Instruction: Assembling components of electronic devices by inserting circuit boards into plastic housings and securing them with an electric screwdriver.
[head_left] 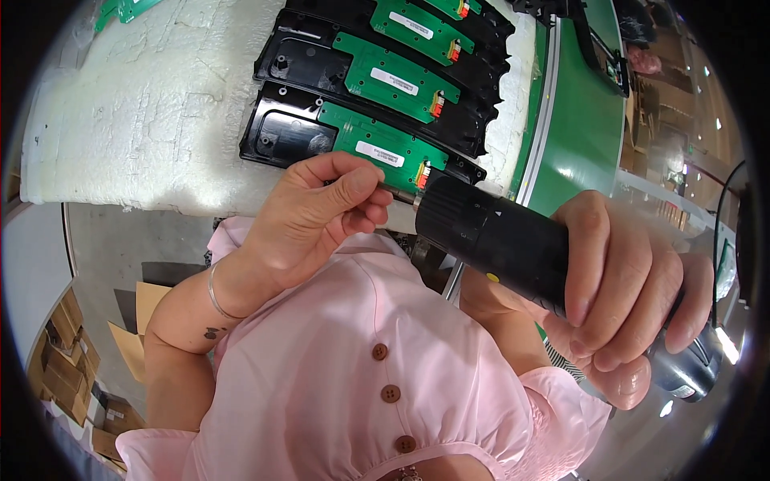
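My right hand (pixel 626 289) is wrapped round a black electric screwdriver (pixel 497 232), held nearly level with its nose to the left. The thumb and fingers of my left hand (pixel 321 204) are pinched together at the tip of its bit; whatever they hold is hidden. Just beyond both hands lies the nearest black plastic housing (pixel 293 138), with a green circuit board (pixel 361 128) set in it. That board carries a white label (pixel 380 154) and a small red, white and yellow connector (pixel 423 174) close to the screwdriver's nose.
More black housings with green boards (pixel 393 78) lie in a row behind the nearest one. They rest on a white foam-like surface (pixel 136 120). A green work surface with a pale rail (pixel 541 120) runs along the right. Cardboard boxes (pixel 68 361) stand at lower left.
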Demonstrator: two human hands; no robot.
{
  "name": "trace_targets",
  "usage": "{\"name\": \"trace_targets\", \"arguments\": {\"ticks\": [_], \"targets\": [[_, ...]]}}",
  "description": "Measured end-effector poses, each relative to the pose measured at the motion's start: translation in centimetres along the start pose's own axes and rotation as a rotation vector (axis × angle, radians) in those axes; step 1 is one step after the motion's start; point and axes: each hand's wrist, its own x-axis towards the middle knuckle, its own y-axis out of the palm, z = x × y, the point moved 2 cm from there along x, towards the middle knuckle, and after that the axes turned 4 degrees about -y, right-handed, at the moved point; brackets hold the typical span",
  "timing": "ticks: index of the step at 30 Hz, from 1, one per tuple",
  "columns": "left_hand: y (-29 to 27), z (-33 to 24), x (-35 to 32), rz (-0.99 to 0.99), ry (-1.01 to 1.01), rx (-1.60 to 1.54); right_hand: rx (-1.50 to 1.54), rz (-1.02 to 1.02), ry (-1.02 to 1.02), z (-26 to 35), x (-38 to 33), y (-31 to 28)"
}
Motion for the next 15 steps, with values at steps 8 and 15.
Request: {"name": "trace_targets", "arguments": {"ticks": [8,15], "targets": [[0.7,0.6,-0.1,0.129,0.022,0.007,0.014,-0.034,-0.017,-2.0,-0.3,0.2],[1.1,1.4,1.9,-0.032,-0.169,0.012,-0.321,-0.031,0.138,-7.1,1.7,-1.7]]}}
